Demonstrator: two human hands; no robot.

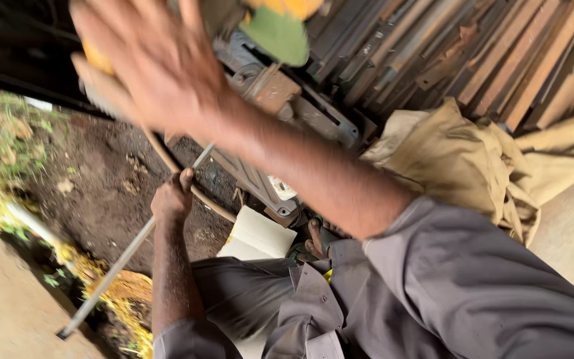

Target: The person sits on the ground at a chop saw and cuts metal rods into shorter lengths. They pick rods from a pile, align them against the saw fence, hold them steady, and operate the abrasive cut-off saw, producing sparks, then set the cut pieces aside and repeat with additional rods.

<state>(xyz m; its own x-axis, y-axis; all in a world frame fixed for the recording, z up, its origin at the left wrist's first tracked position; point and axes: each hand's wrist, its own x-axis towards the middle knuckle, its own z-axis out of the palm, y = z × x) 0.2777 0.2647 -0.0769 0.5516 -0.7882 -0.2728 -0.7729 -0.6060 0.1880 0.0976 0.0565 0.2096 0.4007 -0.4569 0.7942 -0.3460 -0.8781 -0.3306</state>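
Observation:
My left hand (171,197) is closed around a long thin metal rod (111,272). The rod runs from the lower left up toward a rusty cutting machine (270,100). My right hand (151,66) is raised and blurred at the upper left, its back toward me. It lies over a yellow part (95,60) of the machine. Whether it grips that part is hidden. A green and yellow guard (277,30) sits just right of that hand.
Rusty metal bars (499,53) are stacked at the upper right. A tan cloth (460,153) lies bunched below them. Dark soil (101,179), yellow plant litter (127,299), a white sheet (260,233) and my sandalled foot (317,240) lie below the machine.

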